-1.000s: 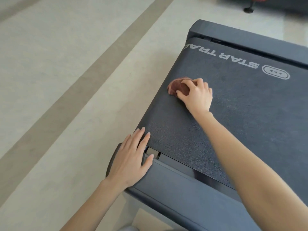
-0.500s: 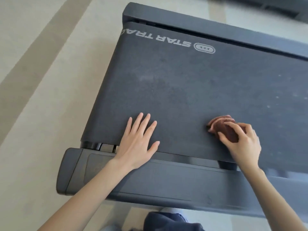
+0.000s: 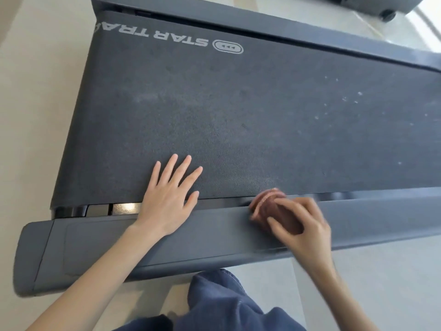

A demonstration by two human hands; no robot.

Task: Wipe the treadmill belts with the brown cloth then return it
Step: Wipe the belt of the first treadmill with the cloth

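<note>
At six o'clock, nearest the camera, a knee in dark blue denim [image 3: 222,304] juts toward the treadmill, which suggests the person is crouching beside it. Just beyond runs the grey plastic side rail [image 3: 214,237]. The left hand [image 3: 167,204], at seven o'clock, lies flat with fingers spread, heel on the rail and fingertips on the dark textured treadmill belt [image 3: 238,115]; it looks placed as a brace for body weight. At four o'clock the right hand [image 3: 303,225] curls its fingers round the bunched brown cloth [image 3: 269,201], which sits on the seam where belt meets rail. It is blurred, probably from motion, and balling the cloth up probably concentrates pressure. Farther out, at two o'clock, pale specks [image 3: 358,99] dot the belt, so that stretch seems unwiped. White "STAR TRAC" lettering [image 3: 176,37] lies at eleven o'clock, and another dark machine [image 3: 381,5] at one.
</note>
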